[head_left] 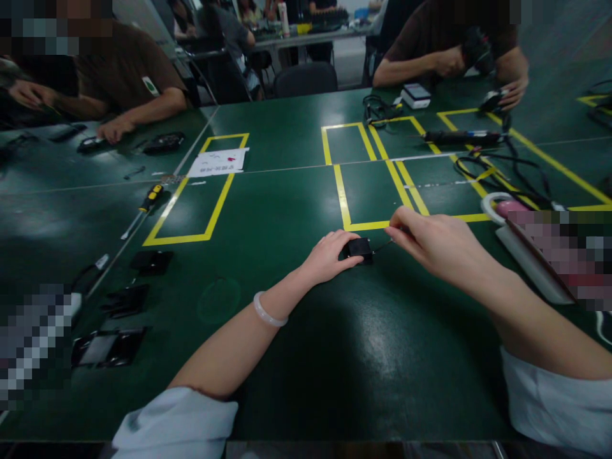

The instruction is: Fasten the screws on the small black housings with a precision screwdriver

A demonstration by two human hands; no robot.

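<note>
Near the middle of the green table, a small black box-shaped part (359,249) rests on the surface. The fingers and thumb of my left hand (335,256) are closed around its left side. To the right of it, my right hand (425,242) is pinched shut on a thin dark stem (382,246). This stem runs from my fingertips to the box's right side. Whether it is a slim tool or a wire, I cannot tell, and its far end is hidden in my fingers.
Several black parts (152,261) lie at the left, beyond them a yellow-black screwdriver (152,197). Yellow tape (368,225) marks rectangles around a paper label (217,162) and elsewhere. A black electric screwdriver (463,138) and cables lie at right. Co-workers sit across the table.
</note>
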